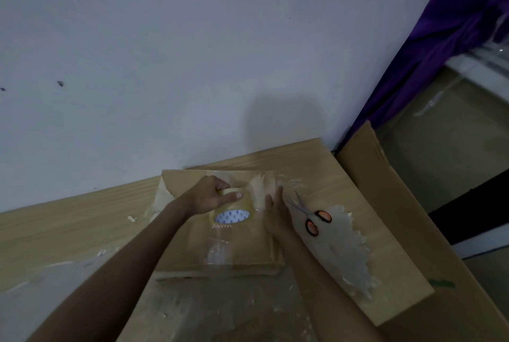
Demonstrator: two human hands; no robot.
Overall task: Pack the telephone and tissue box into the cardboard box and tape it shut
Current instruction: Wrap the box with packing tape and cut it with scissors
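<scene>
Gripping the tape roll (234, 210), the left hand (212, 198) sits on top of the cardboard box (253, 250), with fingers and thumb curled round the roll. The box lies near the far edge of the bench (68, 226), by the wall, and its flaps are down. The telephone and tissue box cannot be seen; I think they are inside. A strip of clear tape (219, 248) runs from the roll toward the near edge of the box, so the next pull looks to go away from the person, along the middle of the box. The right hand (275, 212) is flat with straight fingers, touching the box top just right of the roll. The scissors (311, 217) lie just right of that hand, so it is the nearer one to pick them up.
</scene>
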